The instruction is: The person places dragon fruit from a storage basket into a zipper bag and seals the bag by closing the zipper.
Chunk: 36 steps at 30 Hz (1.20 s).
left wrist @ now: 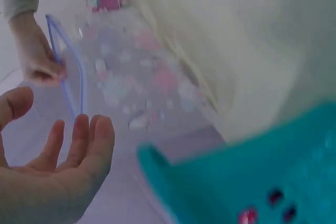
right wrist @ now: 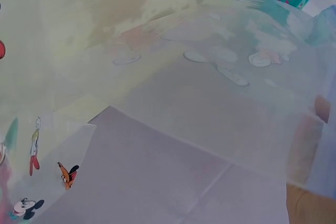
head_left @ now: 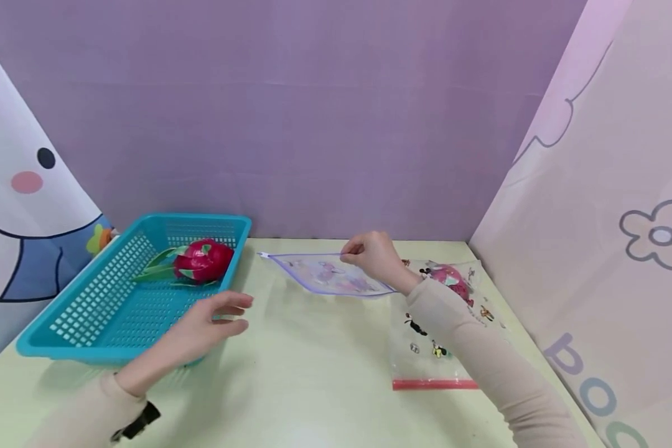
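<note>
My right hand (head_left: 376,256) pinches the far edge of a clear zip bag (head_left: 327,277) with a purple-blue zip rim and pastel prints. The bag's mouth gapes open, its white slider at the left end. In the right wrist view, the see-through bag (right wrist: 210,72) hangs across the picture. My left hand (head_left: 198,326) is raised beside the basket's right side, fingers apart and holding nothing. In the left wrist view, its fingertips overlap the lower end of the zip rim. A red dragon fruit (head_left: 204,261) with green leaves lies in the blue-green basket (head_left: 241,239).
At the right lies another clear bag (head_left: 420,351) with cartoon prints and a red zip strip, partly behind my right sleeve. A pink-red fruit (head_left: 452,280) shows inside it. A purple curtain (head_left: 325,124) hangs behind the pale table (head_left: 302,386); a printed sheet (head_left: 610,186) borders the right.
</note>
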### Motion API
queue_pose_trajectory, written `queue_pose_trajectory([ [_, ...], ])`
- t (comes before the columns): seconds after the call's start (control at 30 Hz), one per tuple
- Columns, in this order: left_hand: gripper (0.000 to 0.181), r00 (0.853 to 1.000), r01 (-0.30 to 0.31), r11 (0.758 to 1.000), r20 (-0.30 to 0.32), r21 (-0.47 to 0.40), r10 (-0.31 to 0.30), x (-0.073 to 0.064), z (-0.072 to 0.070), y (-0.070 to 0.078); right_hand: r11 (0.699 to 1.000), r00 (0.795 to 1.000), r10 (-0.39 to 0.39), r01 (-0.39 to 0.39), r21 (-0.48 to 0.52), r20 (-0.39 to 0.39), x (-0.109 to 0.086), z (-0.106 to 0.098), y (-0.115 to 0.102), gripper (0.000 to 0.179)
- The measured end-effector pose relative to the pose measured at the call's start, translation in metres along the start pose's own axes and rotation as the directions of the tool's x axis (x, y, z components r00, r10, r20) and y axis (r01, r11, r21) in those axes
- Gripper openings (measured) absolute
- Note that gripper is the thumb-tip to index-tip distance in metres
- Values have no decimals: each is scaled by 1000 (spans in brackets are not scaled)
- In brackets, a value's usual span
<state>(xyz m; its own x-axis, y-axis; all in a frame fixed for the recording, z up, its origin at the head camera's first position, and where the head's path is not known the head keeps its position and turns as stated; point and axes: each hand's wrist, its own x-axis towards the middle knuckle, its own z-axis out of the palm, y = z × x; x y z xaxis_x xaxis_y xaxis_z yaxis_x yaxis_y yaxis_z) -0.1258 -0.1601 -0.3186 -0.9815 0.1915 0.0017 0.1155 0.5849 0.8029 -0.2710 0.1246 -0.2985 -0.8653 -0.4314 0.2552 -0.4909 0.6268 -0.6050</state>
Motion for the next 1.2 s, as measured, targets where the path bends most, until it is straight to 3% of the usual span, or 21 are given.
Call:
queue_pose_trajectory([
  [0.2,53,995,-76,989,-57,130,84,4,-51,0,1000,1000,3,-3,-16,-1,0,0,-1,4],
  [0.33,55,987,-102,965,-98,240,129,23,-84,-8,1000,1000,-6,6,-20,-11,1,0,1,3],
  [0.5,56,983,-73,953,-138,294,118,48,-115,-25,1000,1000,-13,13,-13,-15,1,0,2,4],
  [0.7,70,990,-10,951,-130,309,52,75,-129,-58,999,1000,-24,24,-23,-9,2,-2,2,5],
  [0.9,97,995,83,905,-93,416,-48,94,-138,-87,998,999,-51,51,-25,-17,2,-1,1,4],
  [1.2,115,998,63,860,-21,506,-61,116,-134,-129,996,997,-75,75,-53,1,1,-2,0,5],
])
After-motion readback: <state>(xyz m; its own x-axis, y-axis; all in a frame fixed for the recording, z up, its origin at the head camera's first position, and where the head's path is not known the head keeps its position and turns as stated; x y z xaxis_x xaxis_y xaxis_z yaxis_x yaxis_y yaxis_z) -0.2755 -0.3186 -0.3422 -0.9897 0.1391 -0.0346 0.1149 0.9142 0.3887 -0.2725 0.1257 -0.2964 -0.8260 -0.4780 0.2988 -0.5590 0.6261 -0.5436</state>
